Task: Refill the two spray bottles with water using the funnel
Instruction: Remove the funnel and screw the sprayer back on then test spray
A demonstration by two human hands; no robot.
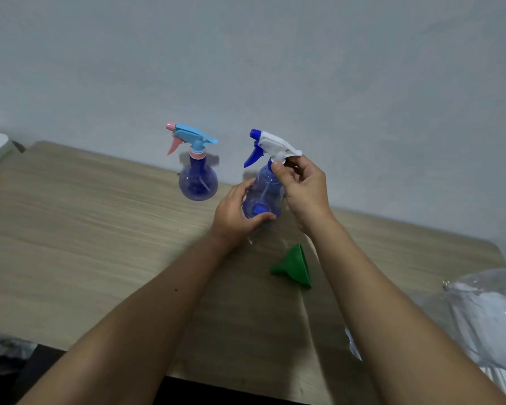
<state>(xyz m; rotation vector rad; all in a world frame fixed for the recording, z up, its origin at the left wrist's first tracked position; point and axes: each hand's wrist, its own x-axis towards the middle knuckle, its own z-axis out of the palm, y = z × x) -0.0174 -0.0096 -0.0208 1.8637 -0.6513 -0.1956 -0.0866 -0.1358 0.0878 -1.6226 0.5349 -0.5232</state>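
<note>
- The wood-grain surface [85, 244] fills the lower view and meets a plain pale wall [246, 54] just behind the white-headed spray bottle [265, 197]; its far edge runs slantwise behind that bottle.
- Left of that bottle the surface lies bare and open out to its left edge; a crumpled clear plastic bag [485, 311] sits well to its right, at the surface's right edge.
- The white-headed spray bottle has a see-through blue body, a white head and a blue trigger and nozzle, and stands upright near the far edge.
- The second spray bottle [198, 182], a round blue body with a light-blue head and pink trigger, stands just left of it, apart, untouched.
- The left hand [237, 214] wraps the first bottle's lower body, fingers curled round it.
- The right hand [301, 185] pinches that bottle at the collar under the white head.
- The green funnel [294, 267] lies on its side near the bottle, on its near side, between the forearms.
</note>
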